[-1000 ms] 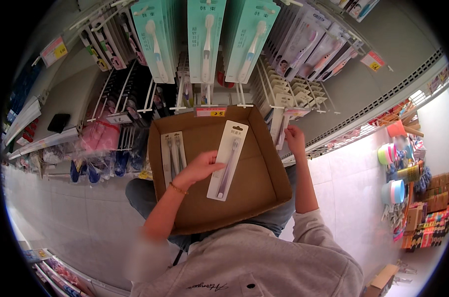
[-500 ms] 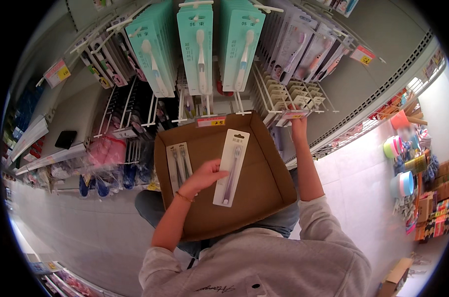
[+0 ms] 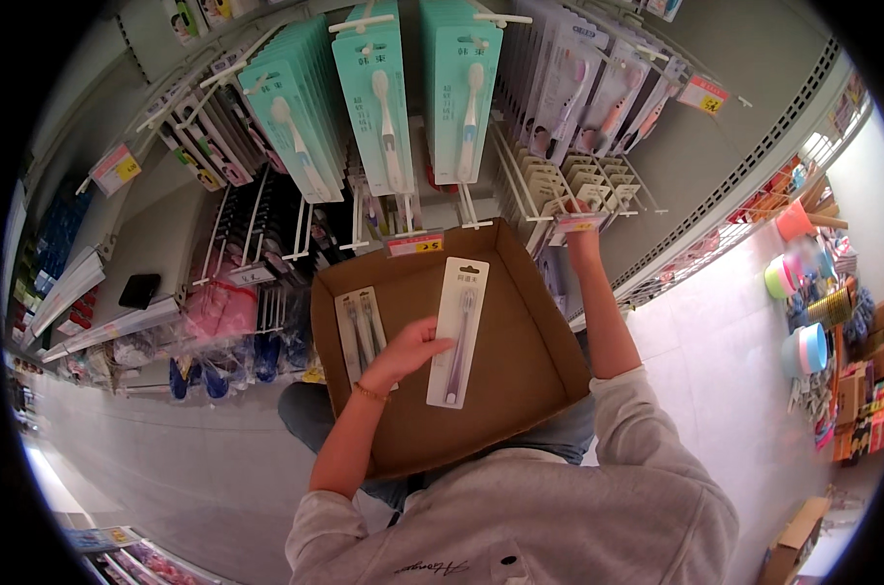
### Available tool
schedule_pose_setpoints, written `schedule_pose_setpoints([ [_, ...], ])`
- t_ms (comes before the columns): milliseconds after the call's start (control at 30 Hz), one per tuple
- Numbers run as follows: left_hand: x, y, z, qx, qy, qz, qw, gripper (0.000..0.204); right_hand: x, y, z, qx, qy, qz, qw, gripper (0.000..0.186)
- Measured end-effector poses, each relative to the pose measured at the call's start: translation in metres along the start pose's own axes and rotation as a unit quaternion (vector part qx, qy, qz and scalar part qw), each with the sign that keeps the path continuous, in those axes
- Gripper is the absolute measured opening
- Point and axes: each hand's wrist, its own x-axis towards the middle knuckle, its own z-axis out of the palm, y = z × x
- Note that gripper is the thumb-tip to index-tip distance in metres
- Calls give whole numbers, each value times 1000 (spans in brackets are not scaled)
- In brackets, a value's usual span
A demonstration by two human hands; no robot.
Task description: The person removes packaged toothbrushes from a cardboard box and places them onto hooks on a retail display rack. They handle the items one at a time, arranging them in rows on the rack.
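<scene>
My left hand (image 3: 408, 353) pinches a toothbrush pack (image 3: 460, 327) by its left edge; the pack is a white card with a purple toothbrush. It is held above an open brown cardboard box (image 3: 523, 356) on my lap. Inside the box, at its left, lies a second pack (image 3: 355, 317) with two dark toothbrushes, partly covered by my left hand and wrist. My right hand (image 3: 583, 249) reaches up to the end of a hook rack at the right, by a price tag (image 3: 575, 223) and several hanging cards (image 3: 588, 182). Its fingers are partly hidden there.
Green toothbrush packs (image 3: 383, 122) hang in three rows ahead, with purple-toned packs (image 3: 562, 97) to their right. Hook ends with price tags stick out toward me. A black phone-like object (image 3: 139, 290) lies on the left shelf. Colourful buckets (image 3: 803, 349) stand far right.
The view has shifted slightly, moving the shelf and box a little in the picture. My left hand still holds the toothbrush pack; my right hand stays at the rack.
</scene>
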Motion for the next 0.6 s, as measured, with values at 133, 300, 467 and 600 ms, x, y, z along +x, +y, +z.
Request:
schedule_pose_setpoints([
  [133, 4, -6, -5, -10, -4, 22, 1000, 31, 5, 5, -3, 45, -21, 20, 999, 32],
  [300, 0, 1, -2, -9, 3, 2, 1000, 30, 4, 3, 5, 151, -4, 70, 986, 33],
  [467, 1, 8, 0, -1, 7, -16, 1000, 29, 15, 15, -3, 236, 19, 78, 968, 30],
  [600, -1, -1, -6, 12, 19, -6, 1000, 30, -2, -14, 22, 200, 81, 88, 972, 33],
])
